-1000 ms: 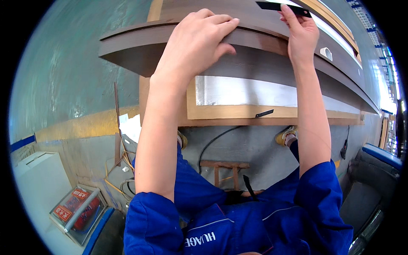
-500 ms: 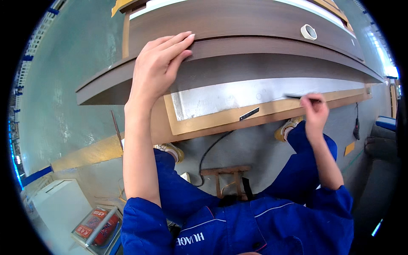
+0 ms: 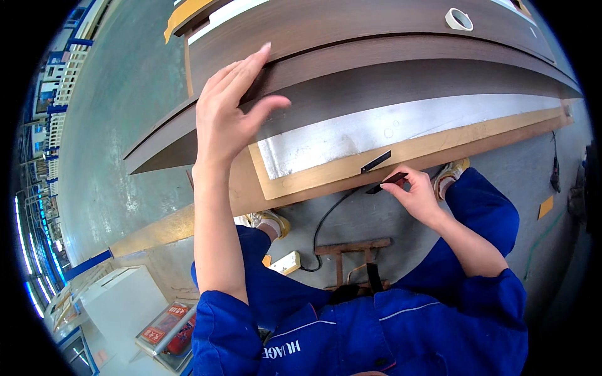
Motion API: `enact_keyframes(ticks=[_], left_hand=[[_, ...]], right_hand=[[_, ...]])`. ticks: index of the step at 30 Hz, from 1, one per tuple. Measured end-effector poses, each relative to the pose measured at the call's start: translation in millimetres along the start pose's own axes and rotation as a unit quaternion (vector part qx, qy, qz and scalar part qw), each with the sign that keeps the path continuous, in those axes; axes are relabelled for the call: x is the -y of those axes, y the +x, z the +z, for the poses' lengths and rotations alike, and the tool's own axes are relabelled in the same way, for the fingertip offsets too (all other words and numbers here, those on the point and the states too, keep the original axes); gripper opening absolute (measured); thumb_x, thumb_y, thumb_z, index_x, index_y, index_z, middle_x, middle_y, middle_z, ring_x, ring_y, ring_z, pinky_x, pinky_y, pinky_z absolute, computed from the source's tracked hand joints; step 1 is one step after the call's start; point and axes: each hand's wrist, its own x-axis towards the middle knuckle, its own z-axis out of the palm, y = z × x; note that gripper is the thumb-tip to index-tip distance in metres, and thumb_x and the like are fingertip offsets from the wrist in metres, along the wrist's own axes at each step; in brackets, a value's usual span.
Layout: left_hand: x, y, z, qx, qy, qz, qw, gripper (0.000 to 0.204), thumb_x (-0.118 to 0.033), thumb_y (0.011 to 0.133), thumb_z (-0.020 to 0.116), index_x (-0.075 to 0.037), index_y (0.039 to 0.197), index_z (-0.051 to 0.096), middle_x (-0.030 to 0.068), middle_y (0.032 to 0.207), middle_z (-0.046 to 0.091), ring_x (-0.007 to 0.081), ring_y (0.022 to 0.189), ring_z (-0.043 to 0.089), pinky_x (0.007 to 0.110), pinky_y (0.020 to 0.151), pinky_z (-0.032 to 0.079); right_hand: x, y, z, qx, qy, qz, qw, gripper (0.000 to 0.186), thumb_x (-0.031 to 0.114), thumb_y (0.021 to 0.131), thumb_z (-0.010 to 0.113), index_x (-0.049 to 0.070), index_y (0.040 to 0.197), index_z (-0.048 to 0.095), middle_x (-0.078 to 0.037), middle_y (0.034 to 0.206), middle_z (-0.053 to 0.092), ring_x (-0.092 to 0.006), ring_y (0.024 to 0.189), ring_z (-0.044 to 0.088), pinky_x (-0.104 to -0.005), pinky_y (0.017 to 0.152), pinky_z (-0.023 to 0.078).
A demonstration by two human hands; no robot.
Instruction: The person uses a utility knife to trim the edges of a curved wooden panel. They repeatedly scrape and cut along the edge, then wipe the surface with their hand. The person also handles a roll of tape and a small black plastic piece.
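My left hand (image 3: 227,113) is spread at the left part of a dark brown panel (image 3: 351,53), its fingers over the panel's long edge and its thumb apart. Whether the palm presses on the panel is hard to tell. My right hand (image 3: 415,195) pinches a thin, flat black strip (image 3: 374,188) between thumb and fingers, just off the near edge of the board below. A similar small black strip with a hole near its end (image 3: 376,162) lies on that board's tan border (image 3: 313,182), beside a white inner sheet (image 3: 338,139).
A white tape roll (image 3: 459,19) rests on the brown panel at the far right. Between my legs stands a brown wooden stool (image 3: 352,246), with a black cable (image 3: 322,220) and a pale power strip (image 3: 286,263) near it. White box (image 3: 122,299) at lower left.
My right hand has come left and nearer with its black strip, now next to the strip on the border. My left thumb has spread away from the fingers. The view has shifted slightly.
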Motion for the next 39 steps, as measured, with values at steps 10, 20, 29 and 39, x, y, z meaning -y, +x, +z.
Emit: enact_keyframes(ticks=[10,20,29,39], left_hand=[[-11.5,8.7,9.9,0.017,-0.004,-0.024,1.0,0.053,-0.022,0.074,0.08,-0.007,0.123,0.066,0.0098,0.11,0.069,0.027,0.098,0.064,0.036,0.088,0.05],[-19.8,8.8,19.8,0.004,0.041,-0.027,0.999,0.049,-0.024,0.074,0.08,-0.008,0.119,0.069,0.0074,0.108,0.069,0.0252,0.094,0.063,0.035,0.086,0.049],[-21.7,9.8,19.9,-0.006,0.048,0.0,0.999,0.042,-0.026,0.077,0.078,-0.009,0.115,0.071,0.007,0.108,0.07,0.0236,0.093,0.063,0.034,0.087,0.047],[-8.5,13.6,13.9,0.019,-0.008,0.011,1.0,0.053,-0.034,0.075,0.08,-0.011,0.121,0.068,0.0055,0.113,0.068,0.0233,0.095,0.062,0.035,0.086,0.047]], right_hand=[[0.4,-2.1,5.5,0.03,0.002,0.001,1.0,0.013,0.01,0.084,0.074,0.0,0.086,0.066,-0.006,0.072,0.065,-0.0107,0.064,0.057,-0.0257,0.061,0.047],[-1.0,-6.9,2.8,0.044,-0.013,-0.013,0.999,0.014,0.012,0.085,0.072,0.0,0.086,0.065,-0.008,0.073,0.066,-0.0136,0.065,0.06,-0.0271,0.061,0.047],[-2.8,-7.9,0.4,0.067,-0.024,-0.015,0.997,0.019,0.012,0.086,0.071,-0.001,0.097,0.063,-0.012,0.079,0.068,-0.0185,0.066,0.062,-0.03,0.062,0.049],[41.8,11.9,-25.2,0.003,-0.047,-0.086,0.995,0.015,0.011,0.083,0.075,0.003,0.093,0.067,-0.007,0.083,0.069,-0.0142,0.074,0.064,-0.026,0.067,0.05]])
